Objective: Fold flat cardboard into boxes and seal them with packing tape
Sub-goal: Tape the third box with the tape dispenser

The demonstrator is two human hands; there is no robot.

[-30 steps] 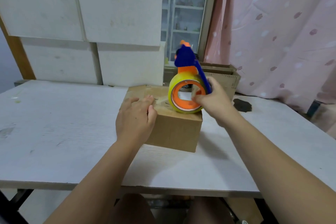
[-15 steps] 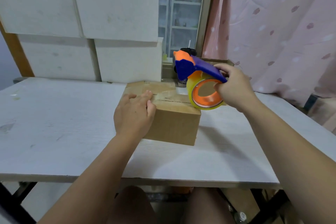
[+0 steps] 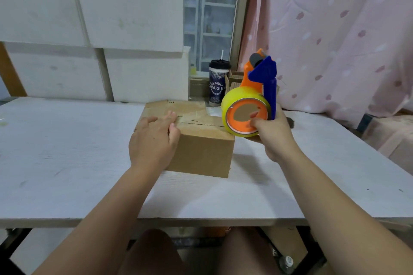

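A brown cardboard box [image 3: 201, 152] stands on the white table [image 3: 67, 152], its top flaps closed with clear tape across them. My left hand [image 3: 154, 140] lies flat on the box's left top edge, fingers spread, pressing it down. My right hand [image 3: 272, 131] grips a tape dispenser [image 3: 252, 105] with a blue handle, orange frame and yellow tape roll. The dispenser is held upright at the box's right top edge, its roll touching or just above the corner.
A dark lidded drink cup [image 3: 218, 82] stands behind the box near the window. Folded cardboard [image 3: 234, 80] sits behind the dispenser. White foam panels [image 3: 111, 29] lean at the back left. A pink curtain [image 3: 335, 40] hangs at the right. My knees show below the table's front edge.
My right hand has tilted the dispenser from level to upright, its blue handle now pointing up, and lowered the roll to the box's right edge. The left hand stayed on the box.
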